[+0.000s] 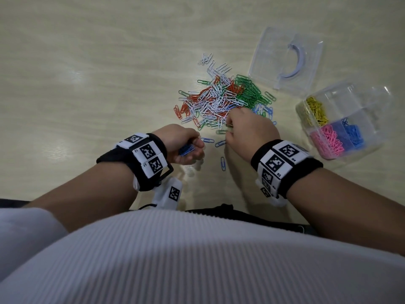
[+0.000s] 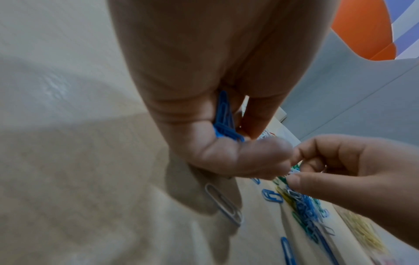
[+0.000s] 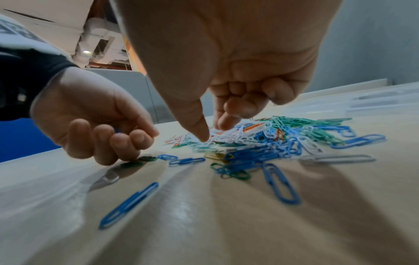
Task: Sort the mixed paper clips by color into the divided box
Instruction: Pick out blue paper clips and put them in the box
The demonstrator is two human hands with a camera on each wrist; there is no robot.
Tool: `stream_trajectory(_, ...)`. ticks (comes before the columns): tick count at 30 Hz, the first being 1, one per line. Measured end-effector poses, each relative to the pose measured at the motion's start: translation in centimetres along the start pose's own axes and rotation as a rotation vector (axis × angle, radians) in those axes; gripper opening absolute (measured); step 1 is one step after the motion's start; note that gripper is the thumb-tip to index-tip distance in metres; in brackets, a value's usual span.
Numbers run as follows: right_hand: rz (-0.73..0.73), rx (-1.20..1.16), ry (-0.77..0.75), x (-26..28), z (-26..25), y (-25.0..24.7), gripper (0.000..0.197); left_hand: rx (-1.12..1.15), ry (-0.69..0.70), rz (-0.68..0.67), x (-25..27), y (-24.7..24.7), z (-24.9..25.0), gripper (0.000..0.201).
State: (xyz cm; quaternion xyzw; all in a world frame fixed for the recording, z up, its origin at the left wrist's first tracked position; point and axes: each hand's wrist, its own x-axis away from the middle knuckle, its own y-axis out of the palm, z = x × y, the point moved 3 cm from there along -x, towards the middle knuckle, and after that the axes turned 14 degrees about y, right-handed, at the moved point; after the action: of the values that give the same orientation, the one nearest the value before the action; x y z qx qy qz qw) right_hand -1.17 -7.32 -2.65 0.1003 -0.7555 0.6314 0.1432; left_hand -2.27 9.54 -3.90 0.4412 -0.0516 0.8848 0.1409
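Observation:
A mixed pile of paper clips (image 1: 219,99), white, red, green and blue, lies on the table. My left hand (image 1: 197,148) hovers near the pile's front-left, fingers curled round a bundle of blue clips (image 1: 186,149) (image 2: 223,116). My right hand (image 1: 229,128) reaches into the pile's near edge. Its thumb and forefinger (image 3: 214,131) pinch at a clip whose colour I cannot tell, the other fingers curled. The clear divided box (image 1: 372,106) stands to the right, with yellow, pink and blue clips in separate compartments.
The box's clear lid (image 1: 285,60) lies behind the box, right of the pile. Loose blue clips (image 1: 223,163) (image 3: 129,204) lie between my hands and the table's near edge. The wooden table (image 1: 87,84) stretches left of the pile.

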Motion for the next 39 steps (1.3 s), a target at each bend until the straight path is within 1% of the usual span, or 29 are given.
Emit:
stream_trajectory(4,-0.073,0.152,-0.163,0.7,-1.3,1.1,0.019,0.007,-0.008,0.001,0.0,0.1,-0.1,0.034)
stream_trajectory(7,-0.123,0.217,-0.169,0.5,-1.7,1.4,0.024,-0.003,-0.003,0.011,0.0,0.2,-0.1,0.036)
stream_trajectory(9,-0.132,0.218,-0.174,0.5,-1.8,1.2,0.025,0.005,-0.002,0.013,-0.1,0.4,-0.1,0.038)
stream_trajectory(10,-0.122,0.184,-0.182,0.7,-1.9,0.9,0.025,0.014,-0.002,0.011,-0.2,0.5,-0.1,0.038)
stream_trajectory(12,-0.094,0.039,-0.202,1.2,-2.4,0.2,0.021,0.022,0.013,0.015,-0.3,0.7,-0.1,0.034)
stream_trajectory(15,-0.122,-0.113,-0.256,1.9,-3.5,-0.4,0.015,0.042,0.070,0.046,-0.3,0.9,0.1,0.021)
stream_trajectory(17,-0.140,-0.163,-0.257,1.8,-3.6,-0.3,0.016,0.079,0.068,0.019,-0.2,0.9,0.1,0.020)
stream_trajectory(19,-0.133,-0.192,-0.206,1.4,-3.3,0.0,0.018,0.120,0.035,-0.018,-0.1,0.8,0.0,0.026)
stream_trajectory(21,-0.126,-0.067,-0.177,1.0,-2.9,0.7,0.021,0.128,0.004,-0.014,0.0,0.5,-0.2,0.031)
stream_trajectory(23,-0.118,0.089,-0.192,0.8,-3.1,1.5,0.021,0.109,-0.010,0.005,0.1,0.2,-0.5,0.033)
stream_trajectory(24,-0.106,0.129,-0.207,0.7,-3.2,1.7,0.020,0.097,-0.012,0.012,0.1,0.1,-0.6,0.034)
stream_trajectory(26,-0.110,0.165,-0.209,0.6,-3.3,1.9,0.020,0.062,-0.013,0.021,0.2,0.0,-0.6,0.034)
stream_trajectory(29,-0.159,0.202,-0.174,0.6,-3.1,1.6,0.024,0.024,-0.021,0.018,0.3,0.1,-0.4,0.037)
stream_trajectory(31,-0.158,0.222,-0.172,0.7,-2.8,1.3,0.025,0.021,-0.022,0.013,0.3,0.2,-0.2,0.038)
stream_trajectory(32,-0.143,0.201,-0.170,0.9,-2.6,1.0,0.025,0.019,-0.018,0.012,0.2,0.3,-0.2,0.039)
stream_trajectory(34,-0.114,0.060,-0.168,1.4,-2.5,0.1,0.025,0.011,-0.004,0.018,0.1,0.6,-0.1,0.036)
stream_trajectory(36,-0.139,-0.063,-0.223,2.2,-3.0,-0.7,0.020,-0.008,0.024,0.043,0.0,0.8,0.0,0.026)
stream_trajectory(37,-0.163,-0.055,-0.277,2.6,-3.3,-0.8,0.017,-0.017,0.035,0.047,0.0,0.9,0.0,0.020)
stream_trajectory(39,-0.171,-0.014,-0.342,3.1,-3.5,-0.6,0.021,-0.004,0.035,0.011,0.0,1.3,0.0,0.018)
